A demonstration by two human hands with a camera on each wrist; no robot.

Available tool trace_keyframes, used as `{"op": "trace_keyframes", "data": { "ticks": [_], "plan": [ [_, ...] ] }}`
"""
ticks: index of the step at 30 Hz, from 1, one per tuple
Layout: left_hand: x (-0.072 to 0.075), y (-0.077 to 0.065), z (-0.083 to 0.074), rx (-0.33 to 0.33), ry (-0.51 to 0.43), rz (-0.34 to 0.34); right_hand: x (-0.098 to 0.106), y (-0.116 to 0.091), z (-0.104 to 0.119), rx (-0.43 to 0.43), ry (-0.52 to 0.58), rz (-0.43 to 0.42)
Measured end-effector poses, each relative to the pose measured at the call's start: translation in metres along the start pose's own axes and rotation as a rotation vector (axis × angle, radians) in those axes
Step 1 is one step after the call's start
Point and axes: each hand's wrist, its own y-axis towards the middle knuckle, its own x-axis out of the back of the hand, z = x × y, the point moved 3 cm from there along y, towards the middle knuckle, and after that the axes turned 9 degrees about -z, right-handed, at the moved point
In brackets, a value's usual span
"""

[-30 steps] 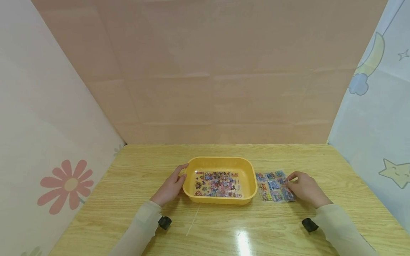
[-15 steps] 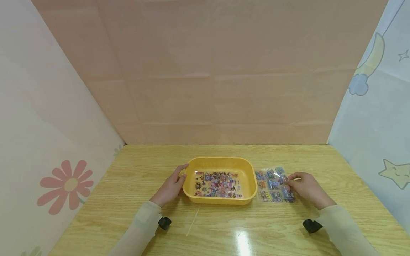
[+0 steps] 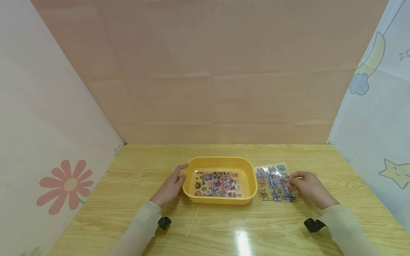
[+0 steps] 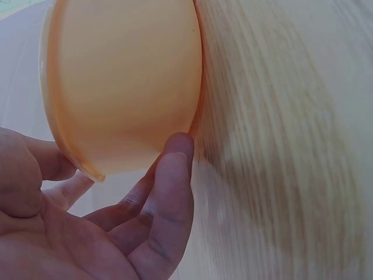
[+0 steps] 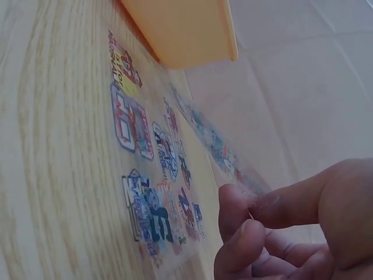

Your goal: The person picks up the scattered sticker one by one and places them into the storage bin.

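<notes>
Clock face laid on the tabletop, 12 toward the back wall. Clear sticker sheet (image 3: 272, 183), printed with small coloured figures and lettering, on the table at 3 o'clock of the yellow tray (image 3: 219, 201), just beside it; glare streaks across its upper part. Right hand (image 3: 310, 188) at the sheet's 3 o'clock edge, thumb and finger pinching clear plastic there. Right wrist view: one printed layer lies near the tabletop, another bends up from it toward the pinch; cannot tell whether these are two sheets or one folded. Tray upright on the table, rounded corners, long sides facing 12 and 6. Flat on its floor, printed stickers (image 3: 219, 185) in many colours; single sheet or stack, cannot tell. Left hand (image 3: 169, 188) at the tray's 9 o'clock end, holding it, digits against the rim and lower on the outer wall. Both sleeves pale; a black wrist device (image 3: 164, 223) at the left cuff, a similar one at the right. Table (image 3: 134, 181) in yellowish wood grain; thin pale line (image 3: 193, 220) running out from the tray's 7 o'clock. Creased tan backdrop (image 3: 211, 78) at 12. Red flower (image 3: 70, 185) on the 9 o'clock wall; moon (image 3: 374, 53), cloud (image 3: 358, 84) and smiling star (image 3: 397, 173) on the 3 o'clock wall.
</notes>
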Motion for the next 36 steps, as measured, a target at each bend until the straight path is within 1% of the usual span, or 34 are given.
{"op": "trace_keyframes", "data": {
  "ticks": [7,20,29,36],
  "plan": [
    [0.0000,-0.0003,-0.0003,0.002,0.004,-0.004,0.0019,-0.0014,-0.0004,0.004,0.041,0.013],
    [-0.0004,-0.0006,0.0003,0.005,0.004,-0.001,0.0051,-0.0033,0.0015,-0.004,0.065,0.021],
    [-0.0004,-0.0007,-0.0007,0.007,-0.002,0.005,0.0095,-0.0048,0.0048,-0.017,0.061,-0.005],
    [-0.0011,-0.0007,-0.0025,-0.002,0.001,0.014,0.0100,-0.0065,0.0080,0.010,0.084,-0.011]
  ]
}}
